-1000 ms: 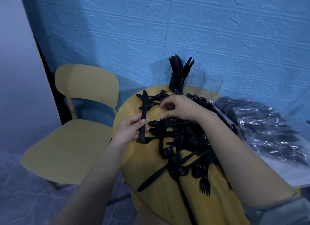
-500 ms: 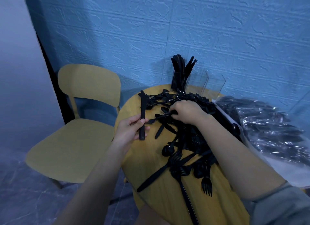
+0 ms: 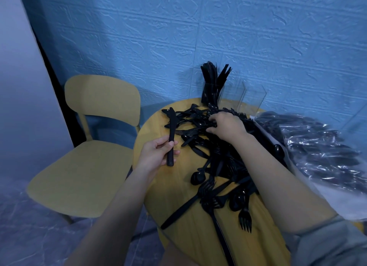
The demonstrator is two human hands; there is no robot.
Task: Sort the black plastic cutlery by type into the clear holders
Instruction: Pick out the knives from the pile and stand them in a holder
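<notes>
Cutlery (image 3: 222,156), black and glossy, sprawls in a tangled heap across my round yellow desk (image 3: 178,186). My left hand (image 3: 156,154) pinches a flat knife (image 3: 171,138) by its handle at the desk's left edge. My right hand (image 3: 226,126) curls into the heap's far end, gripping pieces there. Clear holders (image 3: 238,95) stand behind against the embossed blue wall, the leftmost packed. Crinkly plastic bags (image 3: 317,146) crowd the right; a yellow chair (image 3: 95,146) sits left.

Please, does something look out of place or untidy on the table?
Yes. The loose cutlery pile sprawls unsorted across the yellow table, and a fork and a knife lie close to its near edge. One clear holder looks empty.
</notes>
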